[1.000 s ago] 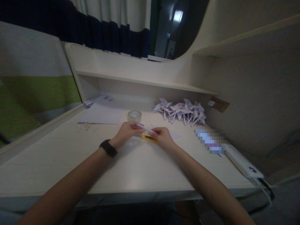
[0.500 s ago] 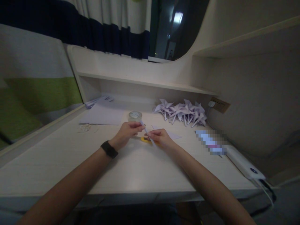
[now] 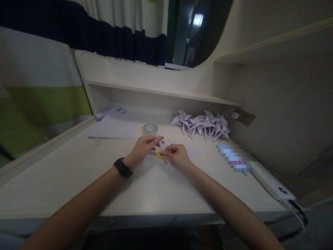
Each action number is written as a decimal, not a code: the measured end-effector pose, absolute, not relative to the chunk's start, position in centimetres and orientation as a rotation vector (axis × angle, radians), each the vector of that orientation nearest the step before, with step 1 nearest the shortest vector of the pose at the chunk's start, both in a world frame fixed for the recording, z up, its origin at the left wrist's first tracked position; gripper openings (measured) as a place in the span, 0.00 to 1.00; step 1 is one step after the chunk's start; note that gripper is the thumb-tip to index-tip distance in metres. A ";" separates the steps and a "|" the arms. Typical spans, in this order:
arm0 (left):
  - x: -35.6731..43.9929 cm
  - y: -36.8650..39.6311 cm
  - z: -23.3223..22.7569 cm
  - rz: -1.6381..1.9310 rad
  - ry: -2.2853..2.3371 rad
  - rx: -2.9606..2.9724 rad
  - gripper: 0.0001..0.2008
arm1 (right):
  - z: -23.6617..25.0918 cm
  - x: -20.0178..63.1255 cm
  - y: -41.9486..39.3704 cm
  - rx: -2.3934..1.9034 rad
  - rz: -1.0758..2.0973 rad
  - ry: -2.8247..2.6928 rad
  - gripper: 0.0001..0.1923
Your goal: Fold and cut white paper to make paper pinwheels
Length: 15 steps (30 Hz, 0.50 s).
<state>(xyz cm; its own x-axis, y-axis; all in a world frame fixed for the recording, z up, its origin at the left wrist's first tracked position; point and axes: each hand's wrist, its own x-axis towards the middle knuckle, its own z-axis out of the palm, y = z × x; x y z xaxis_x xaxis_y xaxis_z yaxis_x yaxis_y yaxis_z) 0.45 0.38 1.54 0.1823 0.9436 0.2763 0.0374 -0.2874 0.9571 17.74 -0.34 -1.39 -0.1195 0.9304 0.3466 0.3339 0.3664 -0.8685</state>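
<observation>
Both hands met over the middle of the desk (image 3: 65,180), and I saw them pinching one thin rolled paper stick (image 3: 160,143) between them. My left hand (image 3: 144,147), with a black band (image 3: 123,167) on its wrist, held the stick's upper end between thumb and fingertips. My right hand (image 3: 177,154) gripped the lower end the same way, fingers closed on it. The stick was tilted, its top leaning toward the roll of clear tape (image 3: 150,129) that stood just behind the left hand. Under the hands lay something yellow (image 3: 160,156), mostly hidden, so I could not tell what it was. A white sheet of paper (image 3: 188,149) lay flat just beyond the right hand. Farther back on the right, a heap of folded paper pinwheels (image 3: 201,125) rested against the back wall. More sheets (image 3: 114,126) lay on the left.
</observation>
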 end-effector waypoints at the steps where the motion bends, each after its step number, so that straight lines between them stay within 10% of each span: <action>1: 0.5 0.3 1.5 1.266 0.979 1.535 0.16 | -1.5 17.6 -0.3 -1.143 0.765 -1.670 0.11; 15: 0.5 -0.4 2.3 1.116 0.961 2.111 0.16 | 1.6 18.2 -1.5 -0.924 0.598 -1.606 0.16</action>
<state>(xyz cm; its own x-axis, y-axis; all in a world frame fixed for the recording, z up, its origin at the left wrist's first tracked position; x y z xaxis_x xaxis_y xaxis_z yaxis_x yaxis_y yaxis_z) 0.49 -0.43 2.32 0.3967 0.7974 0.4547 0.3312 -0.5863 0.7393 18.16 -1.55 1.56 -0.0589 0.8211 0.5677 0.2497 0.5627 -0.7881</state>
